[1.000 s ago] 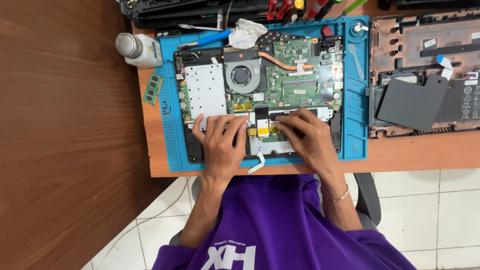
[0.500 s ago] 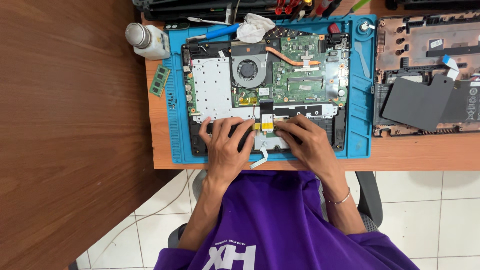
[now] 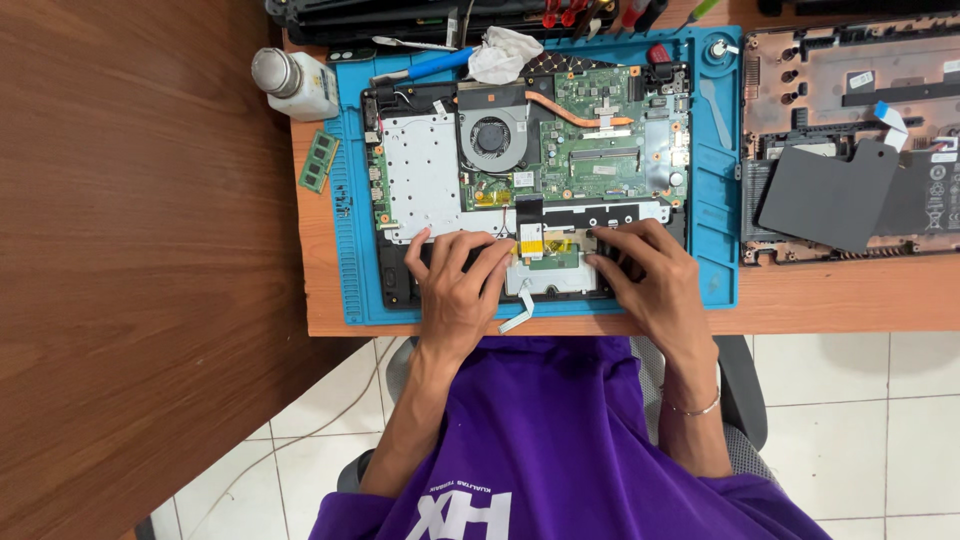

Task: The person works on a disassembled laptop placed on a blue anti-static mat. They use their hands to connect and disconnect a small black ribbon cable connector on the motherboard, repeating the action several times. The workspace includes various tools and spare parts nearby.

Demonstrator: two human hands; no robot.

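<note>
Both hands press flat on the near edge of an opened laptop (image 3: 530, 190).

Left hand (image 3: 458, 290) and right hand (image 3: 648, 285) rest with fingers spread beside the yellow-taped ribbon connector (image 3: 545, 245), gripping nothing; light, even fingertip pressure there seems wisest. The laptop lies on a blue repair mat (image 3: 715, 200) on a wooden desk (image 3: 840, 300), white tiled floor (image 3: 860, 400) below.

Hands shift on the opened laptop

The left hand (image 3: 457, 290) and right hand (image 3: 648, 282) now spread slightly wider along the laptop (image 3: 530, 170) front edge.
</note>
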